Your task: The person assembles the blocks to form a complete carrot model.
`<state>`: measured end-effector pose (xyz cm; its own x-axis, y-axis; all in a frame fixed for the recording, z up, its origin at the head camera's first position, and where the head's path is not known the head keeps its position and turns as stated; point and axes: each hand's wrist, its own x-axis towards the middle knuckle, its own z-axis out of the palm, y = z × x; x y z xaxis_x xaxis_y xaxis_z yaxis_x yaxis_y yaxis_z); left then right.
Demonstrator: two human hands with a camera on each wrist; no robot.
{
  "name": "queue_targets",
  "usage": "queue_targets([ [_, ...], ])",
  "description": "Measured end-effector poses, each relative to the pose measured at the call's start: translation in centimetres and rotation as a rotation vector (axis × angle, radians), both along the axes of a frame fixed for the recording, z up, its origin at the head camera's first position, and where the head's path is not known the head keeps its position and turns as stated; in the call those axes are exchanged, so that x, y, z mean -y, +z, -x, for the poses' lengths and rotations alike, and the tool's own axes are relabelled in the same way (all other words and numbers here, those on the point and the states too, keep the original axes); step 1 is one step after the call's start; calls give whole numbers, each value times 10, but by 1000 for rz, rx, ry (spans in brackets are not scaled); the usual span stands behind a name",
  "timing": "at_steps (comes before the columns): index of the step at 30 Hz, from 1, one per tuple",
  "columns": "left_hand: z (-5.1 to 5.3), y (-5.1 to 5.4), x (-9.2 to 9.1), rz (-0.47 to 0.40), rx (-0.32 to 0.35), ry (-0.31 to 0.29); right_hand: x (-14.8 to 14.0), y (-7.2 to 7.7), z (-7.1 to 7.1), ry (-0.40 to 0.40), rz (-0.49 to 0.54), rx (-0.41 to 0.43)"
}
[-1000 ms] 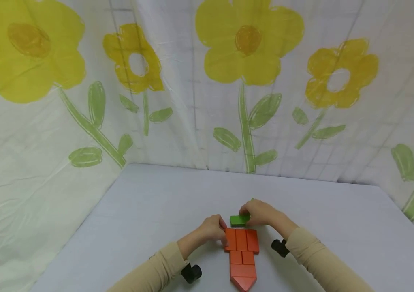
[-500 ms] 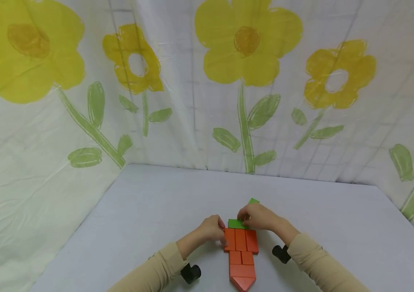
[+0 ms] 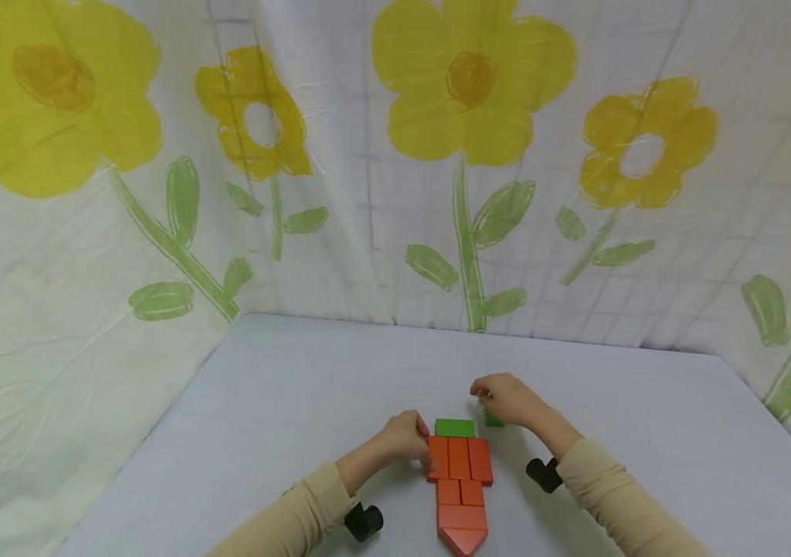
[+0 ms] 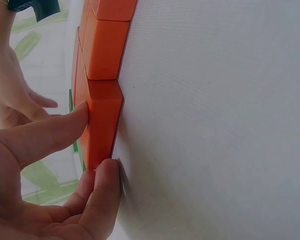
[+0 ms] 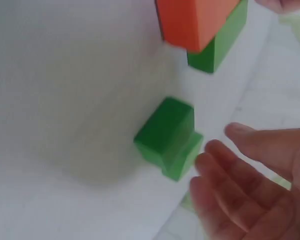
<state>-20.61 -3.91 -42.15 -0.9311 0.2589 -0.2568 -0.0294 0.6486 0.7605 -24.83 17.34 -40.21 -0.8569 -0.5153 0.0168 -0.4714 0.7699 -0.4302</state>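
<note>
Orange blocks (image 3: 459,458) lie flat in a joined shape, with a pointed block (image 3: 463,539) at the near end. My left hand (image 3: 404,437) pinches the left corner block (image 4: 103,127) of this shape between thumb and fingers. Across the far end lies a green block (image 3: 454,428), close against the orange ones. To its right, my right hand (image 3: 509,400) hovers by more green pieces. In the right wrist view its fingers are loosely bent and hold nothing, just beside a dark green block (image 5: 166,127) and a lighter green piece (image 5: 183,157).
Everything lies on a white tabletop (image 3: 298,371). A white curtain (image 3: 340,232) with yellow flowers hangs behind and to the left of it. Black wrist cameras (image 3: 364,523) sit under both forearms.
The right hand slid the green block toward the orange blocks and let it go. It then moved right to the other green pieces. The left hand stayed in place.
</note>
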Motion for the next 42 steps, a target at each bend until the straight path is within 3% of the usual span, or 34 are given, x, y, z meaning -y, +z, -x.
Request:
queue_targets([
  [5, 2, -4, 1, 18, -4, -13, -9, 2, -1, -71, -102, 62],
  [11, -1, 4, -1, -18, 12, 8, -7, -4, -6, -271, -190, 11],
  [15, -2, 4, -2, -3, 3, 4, -3, -9, -5, -291, -166, 7],
  [19, -1, 2, -3, 14, 7, 3, 1, -12, 1, -214, -71, -18],
  [23, 0, 3, -2, 19, 8, 1, 14, -13, 10, -79, 2, -53],
  [28, -1, 4, 0, 4, -3, -7, 36, -18, 19, 104, -19, -117],
  [32, -1, 1, 0, -12, -17, -12, 49, -18, 20, 199, -63, -110],
  [42, -1, 4, -2, 4, -15, -5, 48, -12, 17, 215, -19, -20],
])
